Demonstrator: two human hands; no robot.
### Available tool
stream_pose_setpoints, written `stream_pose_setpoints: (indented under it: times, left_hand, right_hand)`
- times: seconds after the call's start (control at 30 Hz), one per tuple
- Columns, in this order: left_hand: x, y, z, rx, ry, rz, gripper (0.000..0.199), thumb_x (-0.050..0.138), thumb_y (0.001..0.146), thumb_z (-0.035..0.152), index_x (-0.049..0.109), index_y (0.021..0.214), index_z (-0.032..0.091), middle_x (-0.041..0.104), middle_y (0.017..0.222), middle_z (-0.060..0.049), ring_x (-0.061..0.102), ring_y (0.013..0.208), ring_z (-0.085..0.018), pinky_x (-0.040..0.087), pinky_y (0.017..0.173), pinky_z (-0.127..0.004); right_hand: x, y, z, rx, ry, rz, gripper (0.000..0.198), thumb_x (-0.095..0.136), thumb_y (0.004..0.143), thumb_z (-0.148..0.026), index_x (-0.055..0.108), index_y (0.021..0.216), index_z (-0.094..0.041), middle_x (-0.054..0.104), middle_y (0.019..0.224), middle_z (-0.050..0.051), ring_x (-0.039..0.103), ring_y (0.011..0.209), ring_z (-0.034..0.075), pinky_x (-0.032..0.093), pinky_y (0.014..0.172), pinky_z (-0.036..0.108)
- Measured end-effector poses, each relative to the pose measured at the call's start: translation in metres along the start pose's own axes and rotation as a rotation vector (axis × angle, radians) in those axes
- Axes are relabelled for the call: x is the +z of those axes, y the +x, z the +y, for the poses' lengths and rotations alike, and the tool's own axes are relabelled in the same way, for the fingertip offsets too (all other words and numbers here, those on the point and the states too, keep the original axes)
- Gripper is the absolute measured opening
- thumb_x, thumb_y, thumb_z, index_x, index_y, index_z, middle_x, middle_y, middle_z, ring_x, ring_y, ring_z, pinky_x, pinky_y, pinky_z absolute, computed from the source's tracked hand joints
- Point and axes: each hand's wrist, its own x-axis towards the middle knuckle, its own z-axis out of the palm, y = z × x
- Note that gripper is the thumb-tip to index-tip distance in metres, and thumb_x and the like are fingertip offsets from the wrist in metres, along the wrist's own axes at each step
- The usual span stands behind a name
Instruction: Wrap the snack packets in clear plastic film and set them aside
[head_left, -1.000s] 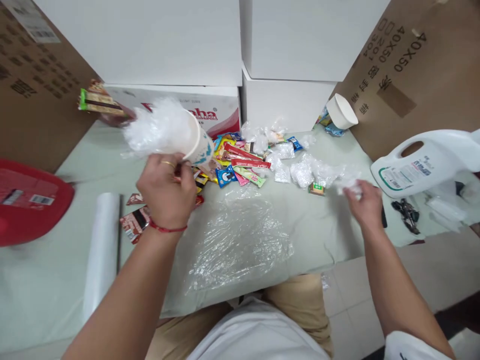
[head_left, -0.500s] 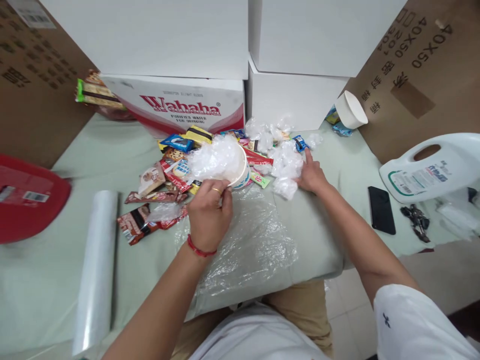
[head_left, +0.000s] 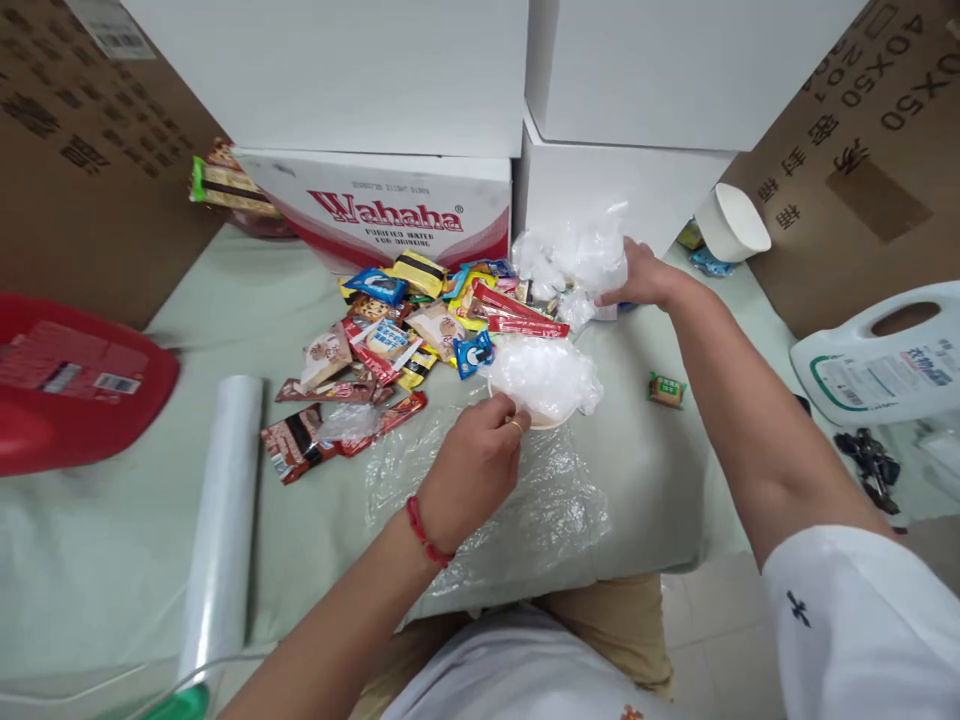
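My left hand (head_left: pixel 484 440) pinches the rim of a white paper tub (head_left: pixel 553 421), its fingers closed. Crumpled clear plastic film (head_left: pixel 541 375) bulges from the tub's mouth and hides most of it. Farther back, my right hand (head_left: pixel 646 276) is closed around more crumpled plastic film (head_left: pixel 581 255) in front of the white boxes; its fingertips are partly hidden. Left of the tub lies a pile of snack packets, among them a small blue packet (head_left: pixel 473 354), a red stick packet (head_left: pixel 527 327) and a yellow packet (head_left: pixel 417 272). A flat sheet of clear film (head_left: pixel 517 530) lies under my left hand.
A Wahaha carton (head_left: pixel 397 215) and white boxes (head_left: pixel 630 190) stand behind the pile. A film roll (head_left: pixel 223 520) and red container (head_left: pixel 82 385) are on the left. To the right are a small green packet (head_left: pixel 667 390), white cup (head_left: pixel 733 222) and detergent jug (head_left: pixel 885 355).
My left hand has brought the tub right and nearer, upending less of it over the pile. My right hand has moved back and gathered film. A small green packet now shows at right.
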Motion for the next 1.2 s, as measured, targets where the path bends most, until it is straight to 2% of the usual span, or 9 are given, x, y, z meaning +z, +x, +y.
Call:
stream_pose_setpoints:
  times: [0.13, 0.27, 0.47, 0.63, 0.77, 0.9, 1.0, 1.1, 1.2]
  left_hand:
    - [0.006, 0.003, 0.004, 0.060, 0.041, -0.055, 0.030, 0.044, 0.087, -0.003, 0.067, 0.091, 0.016, 0.065, 0.088, -0.009, 0.062, 0.079, -0.022, 0.052, 0.071, -0.034]
    - [0.008, 0.005, 0.012, 0.084, -0.059, -0.078, 0.027, 0.045, 0.085, -0.003, 0.062, 0.085, 0.018, 0.064, 0.087, -0.008, 0.062, 0.081, -0.021, 0.051, 0.072, -0.032]
    - [0.009, -0.003, 0.018, 0.063, -0.177, 0.079, 0.023, 0.045, 0.089, 0.000, 0.051, 0.098, 0.019, 0.060, 0.085, -0.004, 0.059, 0.074, -0.018, 0.049, 0.069, -0.029]
    - [0.016, -0.008, 0.023, 0.287, -0.180, 0.116, 0.032, 0.041, 0.087, -0.004, 0.046, 0.106, 0.021, 0.062, 0.088, -0.004, 0.058, 0.080, -0.020, 0.048, 0.074, -0.032]
    - [0.022, -0.013, 0.024, 0.376, -0.159, 0.076, 0.034, 0.040, 0.084, -0.008, 0.043, 0.102, 0.021, 0.062, 0.088, -0.004, 0.056, 0.077, -0.019, 0.047, 0.074, -0.033]
    - [0.019, -0.021, 0.010, 0.215, -0.282, 0.151, 0.032, 0.041, 0.088, -0.004, 0.044, 0.106, 0.022, 0.060, 0.093, -0.004, 0.058, 0.084, -0.018, 0.050, 0.078, -0.032]
    - [0.014, -0.025, -0.001, 0.133, -0.289, 0.175, 0.026, 0.043, 0.092, 0.000, 0.044, 0.108, 0.021, 0.058, 0.092, -0.004, 0.056, 0.079, -0.017, 0.049, 0.071, -0.029]
    - [0.009, -0.024, -0.001, 0.106, -0.283, 0.140, 0.023, 0.043, 0.093, 0.002, 0.047, 0.106, 0.021, 0.059, 0.091, -0.005, 0.057, 0.079, -0.017, 0.049, 0.071, -0.029]
    - [0.003, -0.022, 0.009, 0.105, -0.332, 0.056, 0.024, 0.040, 0.092, 0.000, 0.052, 0.096, 0.021, 0.061, 0.092, -0.006, 0.058, 0.083, -0.017, 0.049, 0.074, -0.029]
  right_hand:
    - [-0.012, -0.073, -0.060, -0.259, 0.166, -0.190, 0.092, 0.073, 0.084, -0.062, 0.033, 0.161, -0.034, 0.034, 0.166, 0.010, 0.036, 0.151, 0.035, 0.037, 0.119, 0.059]
    - [-0.001, -0.159, -0.111, -0.570, 0.236, -0.455, 0.084, 0.071, 0.091, -0.050, 0.031, 0.163, -0.034, 0.039, 0.165, 0.009, 0.038, 0.150, 0.031, 0.036, 0.120, 0.055]
    - [0.003, -0.207, -0.120, -0.417, 0.195, -0.287, 0.056, 0.069, 0.095, -0.047, 0.056, 0.147, -0.029, 0.056, 0.151, 0.010, 0.042, 0.142, 0.033, 0.038, 0.115, 0.054]
    - [-0.002, -0.205, -0.127, -0.307, 0.159, -0.570, 0.047, 0.070, 0.090, -0.031, 0.059, 0.134, -0.021, 0.067, 0.130, 0.011, 0.062, 0.107, 0.026, 0.049, 0.089, 0.037]
    - [0.007, -0.201, -0.145, -0.181, -0.022, -0.719, 0.034, 0.073, 0.078, -0.026, 0.065, 0.110, -0.018, 0.070, 0.106, 0.011, 0.066, 0.090, 0.025, 0.045, 0.067, 0.028]
    - [-0.004, -0.202, -0.140, -0.132, 0.212, -0.531, 0.040, 0.073, 0.077, -0.025, 0.064, 0.116, -0.023, 0.072, 0.108, 0.005, 0.070, 0.092, 0.024, 0.051, 0.075, 0.031]
    - [-0.023, -0.186, -0.114, -0.028, 0.381, -0.070, 0.055, 0.071, 0.083, -0.039, 0.055, 0.133, -0.025, 0.069, 0.120, 0.008, 0.070, 0.103, 0.029, 0.057, 0.084, 0.041]
    - [-0.028, -0.139, -0.086, 0.074, 0.280, 0.331, 0.071, 0.061, 0.090, -0.052, 0.037, 0.153, -0.028, 0.057, 0.141, 0.013, 0.058, 0.129, 0.036, 0.052, 0.101, 0.057]
    - [-0.020, -0.086, -0.068, 0.125, 0.135, 0.238, 0.094, 0.071, 0.082, -0.058, 0.030, 0.160, -0.026, 0.042, 0.156, 0.017, 0.041, 0.145, 0.041, 0.041, 0.112, 0.064]
